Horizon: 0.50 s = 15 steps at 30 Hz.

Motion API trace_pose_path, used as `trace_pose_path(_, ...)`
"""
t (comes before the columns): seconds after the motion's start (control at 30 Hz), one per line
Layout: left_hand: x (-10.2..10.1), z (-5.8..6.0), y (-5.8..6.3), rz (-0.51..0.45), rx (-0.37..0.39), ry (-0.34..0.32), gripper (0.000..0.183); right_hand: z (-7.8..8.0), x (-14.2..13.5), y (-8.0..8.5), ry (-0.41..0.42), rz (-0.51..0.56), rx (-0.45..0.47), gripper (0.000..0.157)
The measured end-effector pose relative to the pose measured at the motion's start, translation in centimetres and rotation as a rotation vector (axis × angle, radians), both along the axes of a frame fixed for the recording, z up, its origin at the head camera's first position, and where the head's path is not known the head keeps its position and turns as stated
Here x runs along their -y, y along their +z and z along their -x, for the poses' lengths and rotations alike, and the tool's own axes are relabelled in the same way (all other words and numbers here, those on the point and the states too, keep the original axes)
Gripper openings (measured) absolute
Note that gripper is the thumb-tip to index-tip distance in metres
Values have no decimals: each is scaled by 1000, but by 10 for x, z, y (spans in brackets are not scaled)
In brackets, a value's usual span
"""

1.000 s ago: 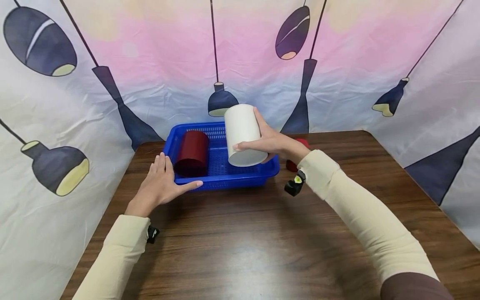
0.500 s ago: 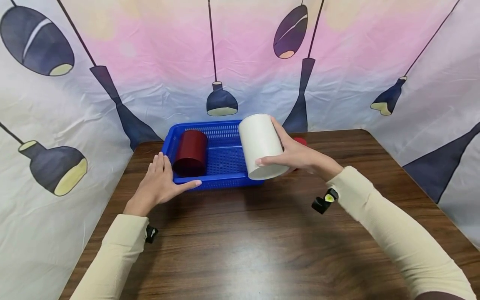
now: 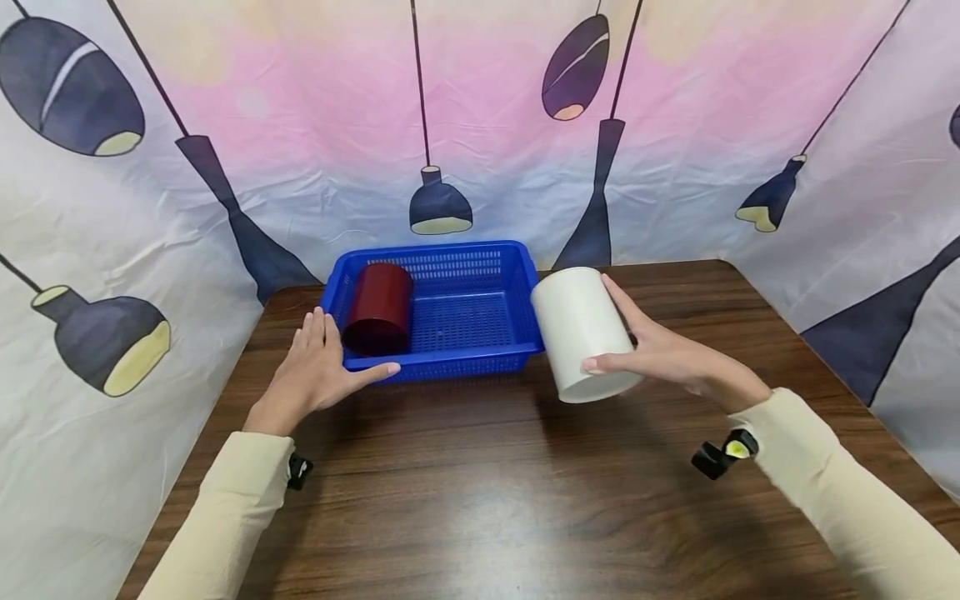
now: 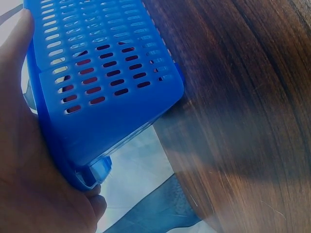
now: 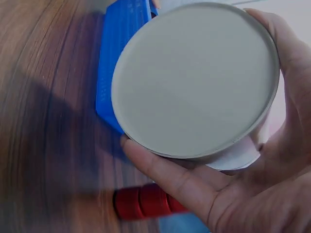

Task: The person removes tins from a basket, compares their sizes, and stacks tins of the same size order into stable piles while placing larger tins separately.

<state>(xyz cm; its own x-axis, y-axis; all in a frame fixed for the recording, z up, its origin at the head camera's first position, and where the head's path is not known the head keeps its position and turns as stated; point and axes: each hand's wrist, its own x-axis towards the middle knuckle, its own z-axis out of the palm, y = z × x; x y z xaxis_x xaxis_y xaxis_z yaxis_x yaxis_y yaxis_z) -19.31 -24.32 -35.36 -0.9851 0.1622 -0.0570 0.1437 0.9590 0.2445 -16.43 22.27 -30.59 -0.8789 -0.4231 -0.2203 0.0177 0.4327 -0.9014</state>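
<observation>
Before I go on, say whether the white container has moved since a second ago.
Yes. In the head view, the white container moved right, from over the blue basket to its right side.

We had a basket (image 3: 461, 321) on the table (image 3: 450, 500), a cylinder (image 3: 380, 300) in its left end. Right of the basket, our right hand (image 3: 660, 346) held a canister (image 3: 581, 329).

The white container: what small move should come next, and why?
Probably tip the white container upright and lower it onto the table: the right hand holds it tilted, base showing, to the right of the blue basket, with bare wood in front.
</observation>
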Motion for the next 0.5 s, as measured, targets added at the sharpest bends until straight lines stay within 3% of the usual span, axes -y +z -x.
trace_pose_path(0.2,1,0,0,2,-1,-2,137,-13,-33,-3,-41,13,17,113)
trace_pose_path(0.5,0,1,-2,-8,3,1,138,-10,-75,-15,-158,25,19,109)
